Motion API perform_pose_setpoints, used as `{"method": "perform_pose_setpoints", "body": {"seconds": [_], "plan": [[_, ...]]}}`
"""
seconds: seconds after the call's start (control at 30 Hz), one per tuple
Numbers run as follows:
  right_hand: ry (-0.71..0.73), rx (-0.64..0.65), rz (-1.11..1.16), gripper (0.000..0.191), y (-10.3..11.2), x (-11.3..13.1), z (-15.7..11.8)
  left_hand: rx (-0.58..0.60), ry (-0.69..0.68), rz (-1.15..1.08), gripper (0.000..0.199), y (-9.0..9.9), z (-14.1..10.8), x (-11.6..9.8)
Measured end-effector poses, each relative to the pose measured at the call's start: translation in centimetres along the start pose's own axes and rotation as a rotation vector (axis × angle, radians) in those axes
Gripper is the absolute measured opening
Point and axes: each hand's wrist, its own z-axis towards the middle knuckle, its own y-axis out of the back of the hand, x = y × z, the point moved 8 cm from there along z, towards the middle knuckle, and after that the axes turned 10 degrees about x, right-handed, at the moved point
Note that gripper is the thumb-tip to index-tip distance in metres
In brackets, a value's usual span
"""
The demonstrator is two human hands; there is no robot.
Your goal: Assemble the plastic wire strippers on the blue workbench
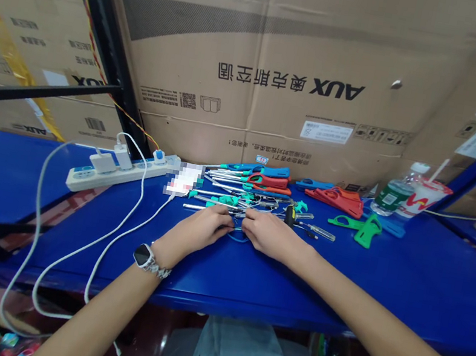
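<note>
Over the near edge of a row of disassembled long-nosed gas lighters, my left hand (217, 222) and my right hand (273, 234) are close together, fingers pinched. A thin blue wire (239, 239) loops between their fingertips, and both seem to grip it; the exact grip is partly hidden. Metal lighter tubes with teal ends (216, 198) lie just beyond my hands. By my right hand are a screwdriver with a black and yellow handle (290, 215) and a clear-handled screwdriver (323, 233). Blue lighters (273, 171) and red lighters (269, 181) lie behind.
Red casings (341, 201) and green casings (368, 230) lie right on the blue table (389, 284). Behind them stand a water bottle (394, 196) and a drink cup (425, 199). A power strip (128, 174) with trailing white cables sits left. Large cardboard boxes (289, 46) wall the back.
</note>
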Motion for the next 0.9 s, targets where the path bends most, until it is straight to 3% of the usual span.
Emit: {"method": "perform_pose_setpoints", "body": {"seconds": [0.2,0.5,0.9], "plan": [[0.032,-0.009,0.057,0.023,0.1,-0.1,-0.2,0.011,0.029,0.064,0.019,0.2,-0.2,-0.2],[0.083,0.113,0.007,0.025,0.4,-0.1,0.8,-0.002,0.022,0.133,0.02,0.2,-0.1,-0.7],[-0.026,0.096,0.015,0.026,0.6,0.3,0.3,-0.014,-0.029,0.196,0.026,0.2,-0.8,-1.1]]}}
